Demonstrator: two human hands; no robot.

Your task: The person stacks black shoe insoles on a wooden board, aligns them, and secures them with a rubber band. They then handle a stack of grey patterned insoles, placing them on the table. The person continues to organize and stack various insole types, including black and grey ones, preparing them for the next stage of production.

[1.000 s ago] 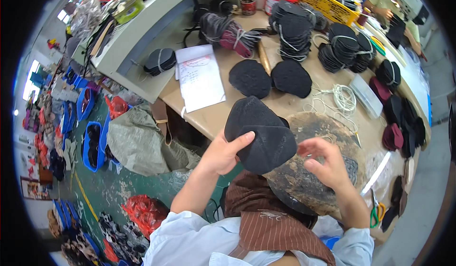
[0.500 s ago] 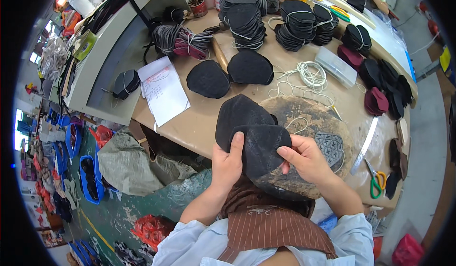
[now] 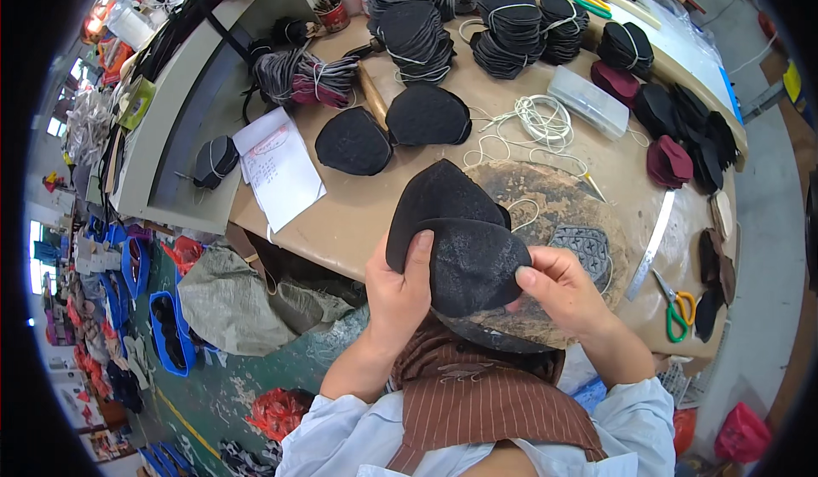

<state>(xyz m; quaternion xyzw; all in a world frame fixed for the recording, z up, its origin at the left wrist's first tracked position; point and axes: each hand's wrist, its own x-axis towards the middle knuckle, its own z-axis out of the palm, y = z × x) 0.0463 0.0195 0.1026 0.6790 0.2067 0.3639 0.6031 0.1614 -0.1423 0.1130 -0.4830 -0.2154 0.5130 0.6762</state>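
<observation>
Between my hands are black rounded fabric pieces, one fabric piece (image 3: 473,264) lying in front and overlapping another fabric piece (image 3: 439,192) behind it. My left hand (image 3: 400,281) grips their left side, thumb on top and fingers hidden underneath. At the right edge of the front piece, my right hand (image 3: 558,285) pinches it between thumb and fingers. A round worn wooden block (image 3: 520,183) lies under the held pieces. On its right part rests a dark grey patterned pad (image 3: 582,249) with a cord by it.
Two black piles (image 3: 354,140) (image 3: 429,115) lie beyond my hands. Tied black stacks (image 3: 415,38) stand at the back. White cord (image 3: 545,121) and a clear plastic box (image 3: 588,102) are right of these. A steel ruler (image 3: 652,243) and scissors (image 3: 677,311) lie right; papers (image 3: 285,183) lie left.
The whole view has shifted slightly. Between my hands the front fabric piece now looks more curved and bulged. Both hands keep their grip.
</observation>
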